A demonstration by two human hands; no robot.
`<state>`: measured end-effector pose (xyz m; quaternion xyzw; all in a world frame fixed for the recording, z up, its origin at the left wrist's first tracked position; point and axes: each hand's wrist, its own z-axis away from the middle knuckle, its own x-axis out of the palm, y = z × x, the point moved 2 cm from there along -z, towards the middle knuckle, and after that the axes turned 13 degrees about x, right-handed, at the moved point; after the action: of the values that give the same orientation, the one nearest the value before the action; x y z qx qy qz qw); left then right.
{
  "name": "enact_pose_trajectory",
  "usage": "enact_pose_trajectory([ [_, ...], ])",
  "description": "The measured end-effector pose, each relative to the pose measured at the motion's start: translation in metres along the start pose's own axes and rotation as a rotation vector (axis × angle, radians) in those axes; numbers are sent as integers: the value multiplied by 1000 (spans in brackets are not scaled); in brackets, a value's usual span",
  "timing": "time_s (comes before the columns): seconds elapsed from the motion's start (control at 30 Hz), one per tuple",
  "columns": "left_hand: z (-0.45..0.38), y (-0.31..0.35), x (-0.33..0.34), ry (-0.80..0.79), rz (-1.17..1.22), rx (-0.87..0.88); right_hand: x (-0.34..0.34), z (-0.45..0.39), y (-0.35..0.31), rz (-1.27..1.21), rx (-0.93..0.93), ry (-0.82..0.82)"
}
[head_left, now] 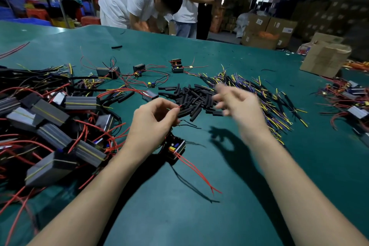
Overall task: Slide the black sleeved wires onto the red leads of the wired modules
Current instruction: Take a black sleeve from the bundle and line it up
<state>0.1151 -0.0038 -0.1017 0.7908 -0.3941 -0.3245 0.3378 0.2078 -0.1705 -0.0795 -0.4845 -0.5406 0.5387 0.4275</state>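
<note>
Pinching a red lead (177, 108) at its tip in the left hand (153, 124), module (176, 147) dangling just below at 6 o'clock, off the table (229, 215). Hovering at 3 o'clock, the right hand (237, 104), fingers spread, gripping nothing visible, over the sleeve pile (191, 96) at 1 o'clock; sleeved wires (265, 100) fanning beyond. Risking, likely: lead tip slipping or bending if pinched too far back; fumbling several sleeves together. Blurring of the right fingers hiding any sleeve between them. Crowding at 9 o'clock: modules heap (52, 124), leads tangling, ends lost.
</note>
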Motion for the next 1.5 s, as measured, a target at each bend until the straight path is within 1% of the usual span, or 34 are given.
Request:
enact_pose_trajectory([
  [0.07, 2, 0, 2, -8, 36, -18, -29, -16, -2, -6, -10, 207],
  [0.1, 2, 0, 3, -16, 49, -21, -37, -23, 0, 73, -16, 264],
  [0.13, 3, 0, 4, -27, 54, -17, -41, -29, 4, 202, -19, 280],
  [0.2, 3, 1, 5, -63, 28, 10, -39, -39, 12, 504, -44, 254],
  [0.27, 4, 1, 6, -92, -17, 48, -32, -46, 18, 751, -95, 196],
  [0.4, 5, 0, 4, -134, -56, 73, -20, -55, 27, 1072, -125, 44],
  [0.47, 6, -2, 4, -170, -88, 38, -17, -55, 30, 1163, -130, 21],
  [0.53, 6, -2, 5, -197, -109, 32, -15, -52, 31, 1180, -156, 30],
  [0.67, 5, -1, 6, -210, -42, 87, -12, -49, 32, 1195, -217, 21],
  [0.73, 4, -2, 5, -206, -59, 103, -11, -48, 32, 1183, -230, 6],
  [1.0, -1, -13, 2, -85, -108, 48, -3, -53, 35, 1129, -143, -45],
  [1.1, -2, -17, 0, -55, -76, 2, -3, -55, 35, 1076, -122, -22],
  [1.2, -3, -21, -1, -24, -32, -44, -2, -55, 33, 977, -153, 4],
  [1.33, -5, -23, -2, 32, 88, -78, 0, -57, 30, 826, -132, 20],
  [1.4, -5, -23, -2, 58, 129, -102, 1, -59, 31, 839, -123, 9],
  [1.5, -5, -25, -2, 112, 114, -121, 6, -60, 34, 944, -125, -40],
])
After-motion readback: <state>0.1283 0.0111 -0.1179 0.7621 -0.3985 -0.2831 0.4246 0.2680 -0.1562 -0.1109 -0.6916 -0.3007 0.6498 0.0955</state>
